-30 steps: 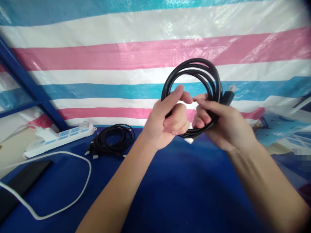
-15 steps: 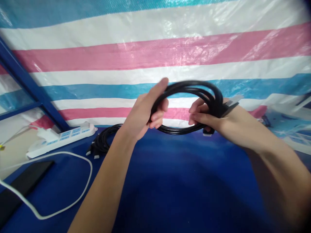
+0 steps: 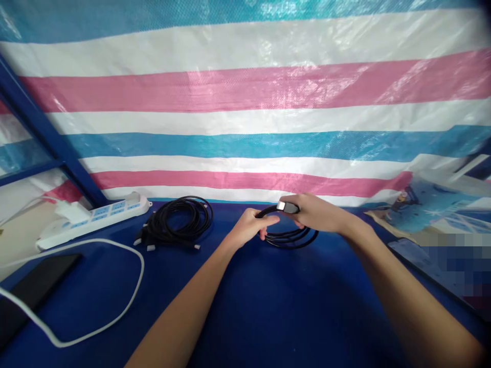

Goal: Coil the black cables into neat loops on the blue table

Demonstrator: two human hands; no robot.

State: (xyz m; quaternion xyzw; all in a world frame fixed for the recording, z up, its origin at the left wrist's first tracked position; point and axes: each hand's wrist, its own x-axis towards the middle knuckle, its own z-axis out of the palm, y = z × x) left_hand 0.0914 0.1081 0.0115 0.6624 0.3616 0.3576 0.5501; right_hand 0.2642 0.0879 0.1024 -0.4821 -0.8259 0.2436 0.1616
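While the coiled black cable (image 3: 290,236) sits low on the blue table (image 3: 268,306) with both hands' grip, left hand (image 3: 249,227) and right hand (image 3: 312,213), clamped on it, loosening unevenly could spring those loops toward the other cable bundle (image 3: 176,222).

- A black coiled cable (image 3: 288,236) is lying nearly flat on the blue tabletop, right of centre in the frame, close below the striped tarp.
- Its loops are showing as a low, flattened oval; the near arc is showing clear, while the far arc is sitting hidden under the hands.
- Its plug (image 3: 287,207), dark with a silvery tip, is sticking up at the coil's top edge.
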